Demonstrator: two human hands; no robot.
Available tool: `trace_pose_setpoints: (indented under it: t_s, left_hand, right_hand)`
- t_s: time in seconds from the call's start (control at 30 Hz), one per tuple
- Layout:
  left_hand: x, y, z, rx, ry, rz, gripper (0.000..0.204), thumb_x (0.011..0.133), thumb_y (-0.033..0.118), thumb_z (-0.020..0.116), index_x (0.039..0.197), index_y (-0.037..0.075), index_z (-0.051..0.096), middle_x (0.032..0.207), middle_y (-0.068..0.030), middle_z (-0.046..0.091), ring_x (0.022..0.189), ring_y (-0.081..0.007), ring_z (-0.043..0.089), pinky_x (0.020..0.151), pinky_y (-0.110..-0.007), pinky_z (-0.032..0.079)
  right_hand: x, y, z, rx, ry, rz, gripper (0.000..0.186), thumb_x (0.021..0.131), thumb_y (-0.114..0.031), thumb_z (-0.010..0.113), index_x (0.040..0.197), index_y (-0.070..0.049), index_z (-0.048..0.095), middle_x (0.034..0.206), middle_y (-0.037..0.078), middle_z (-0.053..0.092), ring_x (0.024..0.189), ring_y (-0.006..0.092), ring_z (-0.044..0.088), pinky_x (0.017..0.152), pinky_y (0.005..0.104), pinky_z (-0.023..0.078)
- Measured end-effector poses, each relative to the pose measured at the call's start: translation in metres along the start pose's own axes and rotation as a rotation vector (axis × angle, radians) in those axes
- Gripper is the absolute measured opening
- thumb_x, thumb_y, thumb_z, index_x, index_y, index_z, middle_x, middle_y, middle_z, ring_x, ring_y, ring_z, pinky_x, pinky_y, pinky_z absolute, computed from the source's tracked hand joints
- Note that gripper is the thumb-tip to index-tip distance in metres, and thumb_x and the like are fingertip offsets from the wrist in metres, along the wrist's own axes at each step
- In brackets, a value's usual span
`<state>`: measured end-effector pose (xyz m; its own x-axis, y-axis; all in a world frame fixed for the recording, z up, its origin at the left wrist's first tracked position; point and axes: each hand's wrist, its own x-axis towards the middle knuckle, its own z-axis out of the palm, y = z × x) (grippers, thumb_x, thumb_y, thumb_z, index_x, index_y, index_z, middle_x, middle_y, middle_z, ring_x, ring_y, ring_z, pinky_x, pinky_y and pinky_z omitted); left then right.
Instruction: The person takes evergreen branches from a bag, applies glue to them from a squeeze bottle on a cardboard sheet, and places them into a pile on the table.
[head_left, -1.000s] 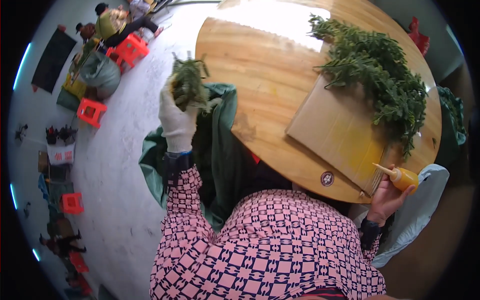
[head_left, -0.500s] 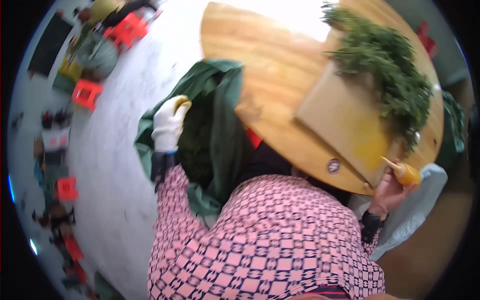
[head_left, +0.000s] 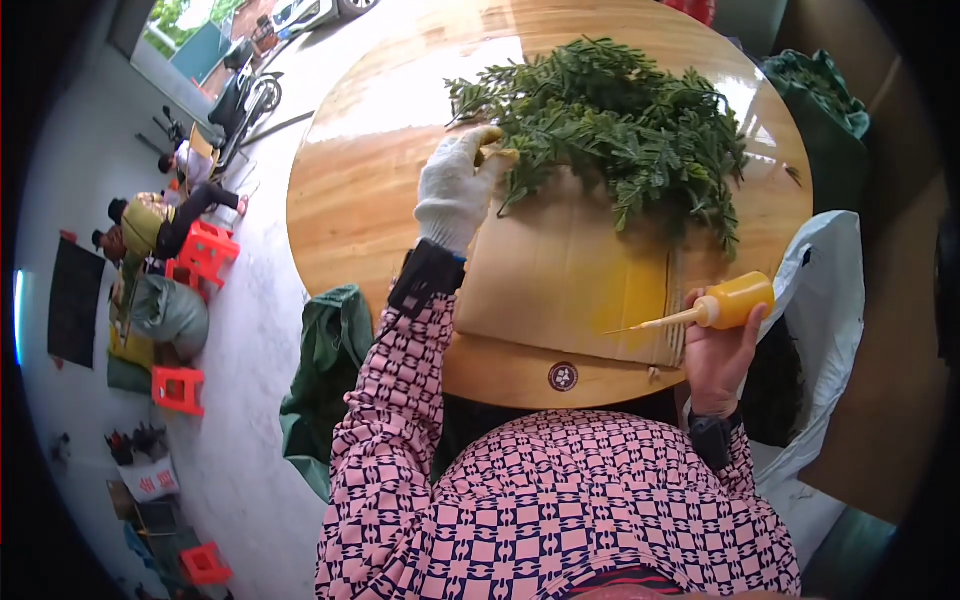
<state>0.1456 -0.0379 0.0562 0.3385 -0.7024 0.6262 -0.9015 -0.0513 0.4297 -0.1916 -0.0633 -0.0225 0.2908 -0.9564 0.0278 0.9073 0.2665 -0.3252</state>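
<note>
My left hand (head_left: 458, 185), in a white knit glove with yellow-stained fingertips, is at the left edge of a pile of green feathery sprigs (head_left: 620, 130). Its thumb and fingers are bent with a small gap between them, and I see no sprig gripped there. The pile lies on the table, partly over a flat cardboard sheet (head_left: 540, 280) smeared with yellow. Bare, my right hand (head_left: 715, 360) is wrapped round a squeeze bottle (head_left: 740, 300) of yellow-orange liquid. The bottle is tilted, its long thin nozzle pointing left above the cardboard's near right part.
Round wooden table (head_left: 350, 200). A green bag (head_left: 330, 350) hangs open below its left edge; a white bag (head_left: 830, 270) is at the right. Another green bag (head_left: 820, 110) with sprigs stands far right. Red stools (head_left: 180, 390), a seated person and a motorbike (head_left: 235, 95) are leftward.
My left hand has moved from over the green bag up to the sprigs on the table. The bottle stays in my right hand, now over the cardboard. The view has turned.
</note>
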Motion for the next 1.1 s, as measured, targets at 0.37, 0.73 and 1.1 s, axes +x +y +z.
trace_pose_setpoints:
  t_s: [0.37,0.73,1.1]
  left_hand:
    - [0.016,-0.038,-0.012,0.083,0.135,-0.183,0.015,0.086,0.013,0.065,0.099,0.008,0.07,0.085,-0.0064,0.07,0.07,-0.0142,0.067,0.06,-0.025,0.052]
    - [-0.029,0.018,-0.036,-0.933,0.114,-0.37,0.02,0.092,0.009,0.059,0.108,-0.003,0.06,0.093,-0.0112,0.068,0.076,-0.0195,0.069,0.057,-0.025,0.054]
    - [-0.1,0.038,-0.003,-0.184,-0.391,-0.07,0.018,0.088,0.002,0.058,0.105,0.002,0.062,0.096,-0.009,0.066,0.087,-0.0196,0.065,0.074,-0.029,0.052]
  right_hand:
    - [0.0,-0.001,0.0,0.07,0.093,0.056,0.044,0.091,-0.037,0.06,0.123,-0.009,0.046,0.11,0.01,0.054,0.103,0.0246,0.051,0.099,0.0434,0.038]
    - [0.001,-0.005,-0.007,0.067,0.02,0.034,0.043,0.092,-0.04,0.058,0.121,-0.009,0.049,0.108,0.01,0.057,0.103,0.0248,0.053,0.1,0.0425,0.038]
    - [-0.001,-0.02,-0.012,0.105,0.021,-0.091,0.042,0.092,-0.041,0.057,0.119,-0.008,0.051,0.112,0.01,0.058,0.105,0.0271,0.053,0.101,0.0437,0.037]
